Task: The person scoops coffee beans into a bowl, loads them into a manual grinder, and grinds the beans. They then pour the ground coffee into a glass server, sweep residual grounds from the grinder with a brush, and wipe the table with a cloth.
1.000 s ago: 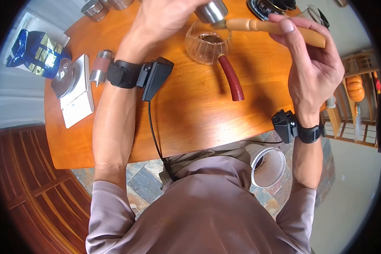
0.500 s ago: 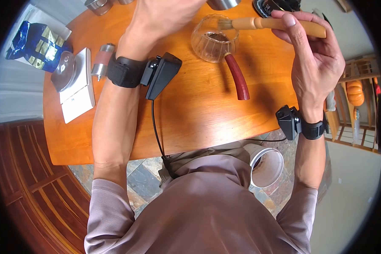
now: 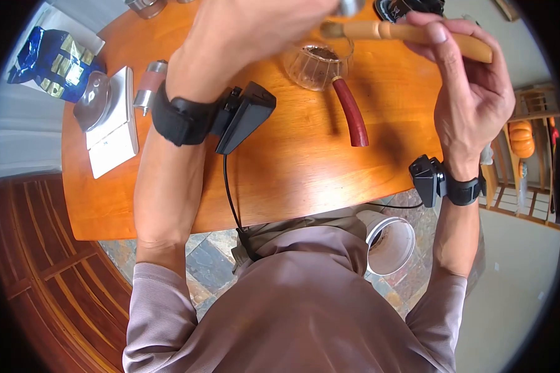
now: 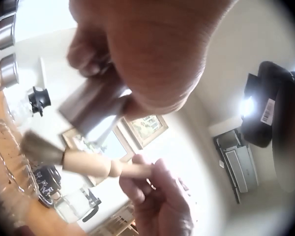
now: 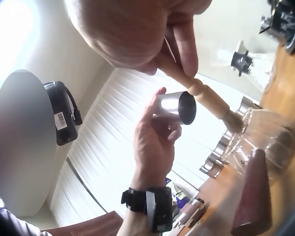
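Note:
My left hand grips a steel cup, held in the air and tilted, its dark mouth towards the brush in the right wrist view. My right hand holds a brush by its wooden handle, between thumb and fingers. The bristles hang above a ribbed glass pot, apart from the cup. Dark brown grounds lie inside the pot. Its red handle points towards me. My left hand hides part of the pot's rim in the head view.
A hand grinder, a white scale with a clear round dish and a blue bag sit on the left. A black item stands at the back right. Below the table edge is a white bin.
The cup has moved up and away from the bristles, which were against its mouth earlier. My left hand has shifted right, over the pot. The brush has stayed above the pot.

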Action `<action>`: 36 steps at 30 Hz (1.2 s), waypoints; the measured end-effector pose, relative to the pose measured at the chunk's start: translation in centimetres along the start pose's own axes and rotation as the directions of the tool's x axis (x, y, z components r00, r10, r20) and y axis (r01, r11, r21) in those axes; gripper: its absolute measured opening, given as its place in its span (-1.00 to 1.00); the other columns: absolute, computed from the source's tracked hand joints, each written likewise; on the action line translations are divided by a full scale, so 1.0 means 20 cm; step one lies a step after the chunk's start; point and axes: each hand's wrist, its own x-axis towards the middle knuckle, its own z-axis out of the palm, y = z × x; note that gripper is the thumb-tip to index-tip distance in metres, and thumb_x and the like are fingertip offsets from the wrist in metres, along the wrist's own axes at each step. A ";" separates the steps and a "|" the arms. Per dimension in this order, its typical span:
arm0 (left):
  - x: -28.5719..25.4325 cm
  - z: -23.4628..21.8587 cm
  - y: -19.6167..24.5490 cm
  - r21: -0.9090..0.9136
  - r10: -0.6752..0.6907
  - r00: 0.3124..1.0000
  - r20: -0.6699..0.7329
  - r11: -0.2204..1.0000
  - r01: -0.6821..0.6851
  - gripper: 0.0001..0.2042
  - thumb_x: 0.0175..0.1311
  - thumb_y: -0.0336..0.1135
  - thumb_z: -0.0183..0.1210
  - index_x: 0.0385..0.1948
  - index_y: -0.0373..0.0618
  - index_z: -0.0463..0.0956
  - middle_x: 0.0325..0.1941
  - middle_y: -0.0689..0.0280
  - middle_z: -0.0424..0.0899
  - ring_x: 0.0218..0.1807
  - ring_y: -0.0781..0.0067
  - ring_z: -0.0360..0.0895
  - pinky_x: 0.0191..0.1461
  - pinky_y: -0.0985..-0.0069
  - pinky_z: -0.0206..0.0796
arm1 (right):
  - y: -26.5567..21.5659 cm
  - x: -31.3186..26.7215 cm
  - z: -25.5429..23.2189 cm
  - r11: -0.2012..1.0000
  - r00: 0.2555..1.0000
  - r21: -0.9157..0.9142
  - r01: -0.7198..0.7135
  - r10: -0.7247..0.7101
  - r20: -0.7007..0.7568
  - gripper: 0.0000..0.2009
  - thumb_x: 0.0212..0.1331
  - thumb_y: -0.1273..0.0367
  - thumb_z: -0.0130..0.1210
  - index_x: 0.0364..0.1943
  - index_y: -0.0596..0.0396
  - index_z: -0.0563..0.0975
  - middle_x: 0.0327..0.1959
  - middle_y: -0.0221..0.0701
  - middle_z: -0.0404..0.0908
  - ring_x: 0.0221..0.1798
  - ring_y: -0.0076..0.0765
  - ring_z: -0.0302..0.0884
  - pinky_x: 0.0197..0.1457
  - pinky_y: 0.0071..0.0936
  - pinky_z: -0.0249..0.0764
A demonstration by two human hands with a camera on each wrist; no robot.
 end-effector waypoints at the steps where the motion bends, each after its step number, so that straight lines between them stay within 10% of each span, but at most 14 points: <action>1: 0.01 0.00 0.01 0.105 -0.066 0.992 0.108 0.993 0.055 -0.54 0.38 -0.24 0.17 0.15 -0.47 0.53 -0.12 -0.01 0.70 -0.25 0.34 0.64 -0.15 0.42 0.51 | 0.00 -0.01 0.00 1.000 1.000 -0.004 0.000 0.000 -0.003 -0.84 0.40 0.58 0.12 0.00 0.38 0.52 -0.09 0.00 0.72 0.02 -0.11 0.74 0.05 -0.31 0.77; 7: 0.04 -0.06 -0.19 -0.315 0.036 0.981 -0.191 0.944 -0.096 -0.60 0.46 -0.07 0.15 0.03 -0.28 0.61 -0.28 0.21 0.75 -0.33 0.48 0.65 -0.28 0.59 0.49 | -0.04 -0.05 0.01 0.996 0.997 -0.059 0.072 -0.072 0.013 -0.85 0.41 0.60 0.09 0.00 0.38 0.51 -0.08 0.04 0.72 0.01 -0.05 0.75 0.06 -0.27 0.77; 10: 0.04 -0.15 -0.18 -0.510 -0.294 0.945 -0.145 0.840 0.183 -0.67 0.51 -0.16 0.06 -0.04 -0.30 0.57 -0.30 0.17 0.73 -0.39 0.49 0.63 -0.45 0.69 0.42 | -0.04 -0.08 0.01 0.999 0.996 0.049 -0.004 0.009 -0.089 -0.84 0.37 0.62 0.14 -0.02 0.35 0.52 -0.11 -0.01 0.72 0.00 -0.11 0.75 0.02 -0.29 0.77; 12: 0.04 -0.15 -0.22 -0.928 -0.272 0.957 0.102 0.319 0.190 -0.69 0.54 -0.24 -0.08 -0.12 -0.33 0.53 -0.33 0.13 0.72 -0.46 0.45 0.60 -0.57 0.71 0.36 | -0.03 -0.11 0.02 0.986 0.974 0.138 -0.098 0.123 -0.187 -0.85 0.35 0.63 0.16 -0.05 0.33 0.52 -0.12 -0.03 0.73 -0.02 -0.13 0.75 0.01 -0.26 0.78; 15: 0.06 -0.12 -0.23 -0.961 -0.229 0.939 0.257 0.044 0.274 -0.67 0.55 -0.27 -0.19 -0.15 -0.35 0.51 -0.36 0.10 0.70 -0.50 0.38 0.58 -0.57 0.59 0.42 | -0.02 -0.13 0.03 0.976 0.957 0.151 -0.156 0.187 -0.220 -0.84 0.36 0.61 0.16 -0.04 0.32 0.51 -0.10 -0.01 0.73 -0.01 -0.09 0.75 0.02 -0.22 0.78; 36: 0.05 -0.07 -0.24 -0.922 -0.191 0.902 0.386 -0.124 0.368 -0.63 0.59 -0.18 -0.27 -0.11 -0.25 0.51 -0.38 0.19 0.66 -0.52 0.43 0.55 -0.61 0.62 0.38 | -0.04 -0.23 0.05 0.993 0.974 0.039 0.111 -0.101 -0.204 -0.80 0.23 0.70 0.22 -0.12 0.29 0.52 -0.11 0.02 0.74 0.03 -0.07 0.75 0.16 -0.23 0.66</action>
